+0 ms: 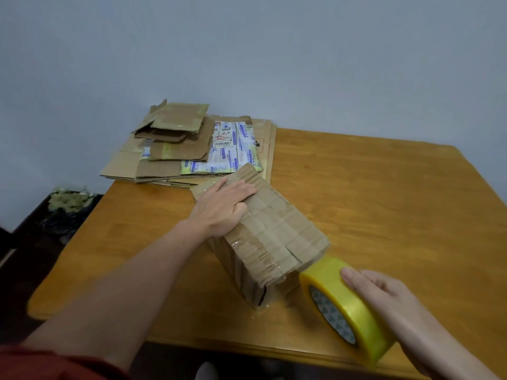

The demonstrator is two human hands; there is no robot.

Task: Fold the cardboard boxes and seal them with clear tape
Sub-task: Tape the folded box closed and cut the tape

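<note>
Cardboard, brown and creased, fills the middle of the frame: the box (pixel 274 231) I am working on stands on the wooden counter (pixel 384 193), its long top face running from the centre toward the lower right. Its top flaps are down, with a seam running along the middle, and strips of glossy clear tape cross the near end and wrap down over the edge.

My left hand (pixel 225 207) lies on the upper left part of the box top. The fingers are straight and pressed together, laid flat on the cardboard and pointing toward the upper right, while the thumb is tucked in against the surface. My bare forearm stretches up from the lower left corner, where a red sleeve (pixel 41 363) shows.

My right hand (pixel 389 303) comes in from the lower right and grips the tape roll (pixel 345 308), fingers curled over its yellowish outer band. The roll stands on edge, tilted, with its patterned inner core facing the lower left. Its upper end touches the near right corner of the box; I cannot tell whether a free strip runs between them.

Well behind the box, in the upper left of the counter, sits a stack of flattened cardboard (pixel 186 144), some pieces torn and one carrying printed shipping labels and blue-marked tape. Part of it overhangs the counter's left edge.

Off the counter at the left edge of the frame, a dark container with greenish stuff (pixel 71 200) sits lower down, too dim to make out.
</note>
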